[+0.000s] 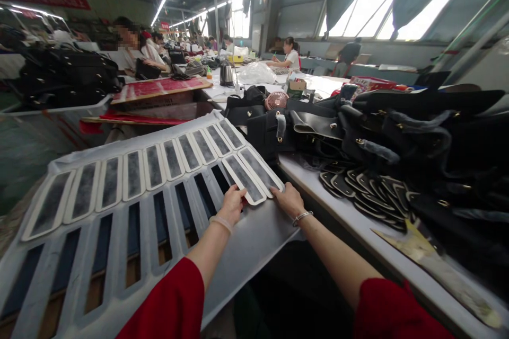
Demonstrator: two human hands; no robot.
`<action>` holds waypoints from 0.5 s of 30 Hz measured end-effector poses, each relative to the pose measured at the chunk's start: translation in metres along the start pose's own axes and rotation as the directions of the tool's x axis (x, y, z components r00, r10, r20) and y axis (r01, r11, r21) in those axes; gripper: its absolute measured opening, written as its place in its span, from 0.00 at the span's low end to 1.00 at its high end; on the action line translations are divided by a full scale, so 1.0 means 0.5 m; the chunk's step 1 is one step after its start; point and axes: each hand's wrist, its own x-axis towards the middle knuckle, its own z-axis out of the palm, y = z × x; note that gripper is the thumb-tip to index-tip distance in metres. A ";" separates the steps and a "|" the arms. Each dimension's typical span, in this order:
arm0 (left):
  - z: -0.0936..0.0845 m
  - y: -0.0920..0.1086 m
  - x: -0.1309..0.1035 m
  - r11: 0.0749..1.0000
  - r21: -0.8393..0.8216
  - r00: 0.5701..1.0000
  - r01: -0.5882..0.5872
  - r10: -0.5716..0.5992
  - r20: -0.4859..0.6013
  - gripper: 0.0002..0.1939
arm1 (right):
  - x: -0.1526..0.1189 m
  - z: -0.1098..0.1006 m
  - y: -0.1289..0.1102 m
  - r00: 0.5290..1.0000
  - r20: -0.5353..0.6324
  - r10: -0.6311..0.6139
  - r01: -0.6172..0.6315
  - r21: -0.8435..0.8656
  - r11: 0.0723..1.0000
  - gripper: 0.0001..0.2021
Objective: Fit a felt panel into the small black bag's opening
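My left hand (233, 204) pinches the near left corner of a long, rounded panel (243, 179) with a dark grey middle and a cream border. My right hand (289, 200) grips the near right corner of a similar panel (259, 168) lying right beside it. Both panels rest on a pale, slotted sheet (254, 241), at the right end of its nearer row of cut-outs. A row of several matching panels (153, 166) lies along the sheet's far side. Dark openings (134, 241) show between the sheet's strips, left of my left hand.
On the white table (310, 190) at right are black bags (294, 130), a pile of black, pale-edged pieces (366, 193) and a pink fan (277, 99). A crate of black bags (59, 77) stands at left. A co-worker (133, 50) sits beyond red-topped boards (159, 88).
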 end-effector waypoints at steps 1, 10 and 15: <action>-0.004 0.006 -0.004 1.000 -0.020 1.000 0.007 -0.007 0.022 0.11 | 0.001 0.002 0.000 1.000 0.004 0.002 -0.002 0.005 1.000 0.23; -0.109 0.057 -0.076 0.991 -0.134 0.977 0.013 0.016 0.214 0.10 | -0.002 0.010 0.010 0.998 0.056 0.007 -0.012 0.080 0.997 0.19; -0.014 0.058 -0.119 0.993 -0.109 0.919 -0.036 0.076 0.388 0.16 | -0.016 0.001 0.000 0.999 0.033 -0.024 0.020 0.122 0.992 0.17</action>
